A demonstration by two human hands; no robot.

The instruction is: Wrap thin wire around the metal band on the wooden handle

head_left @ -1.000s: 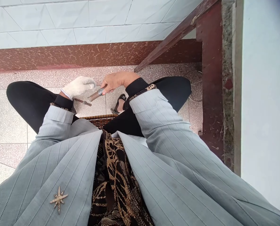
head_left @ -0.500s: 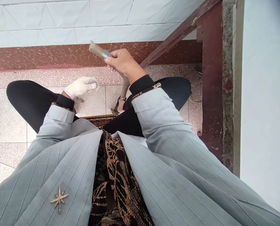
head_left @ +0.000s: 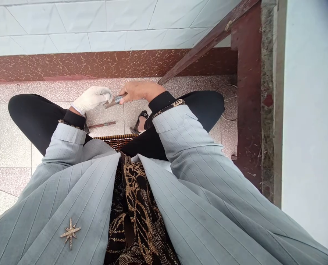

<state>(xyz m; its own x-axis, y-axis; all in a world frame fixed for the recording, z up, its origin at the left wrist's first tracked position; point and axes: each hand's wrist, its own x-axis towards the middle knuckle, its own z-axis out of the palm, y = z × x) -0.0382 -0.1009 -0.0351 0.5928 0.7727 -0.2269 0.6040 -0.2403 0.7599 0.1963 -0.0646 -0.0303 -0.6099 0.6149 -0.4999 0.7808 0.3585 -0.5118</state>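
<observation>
My right hand, bare, is closed around a brownish wooden handle with silvery wire wound about it near my fingers. The handle points left, and its end lies just below the fingertips of my left hand. That hand wears a white knitted glove. Its thumb and fingers are pinched together; what they hold, if anything, I cannot make out. Whether the glove touches the handle is unclear. Below both hands, a thin brown stick-like piece with a joint-like band lies over the floor, its left end hidden behind my sleeve.
My black-trousered knees spread to both sides. Under me is the edge of a woven seat, with a dark shoe beyond it. A slanting wooden bar and a red-brown post stand at the right, a tiled wall ahead.
My right hand has come down and tilted the handle, so its wire-bound end now sits beside the gloved hand. The left hand has shifted slightly up and left. The thin brown piece shows more fully.
</observation>
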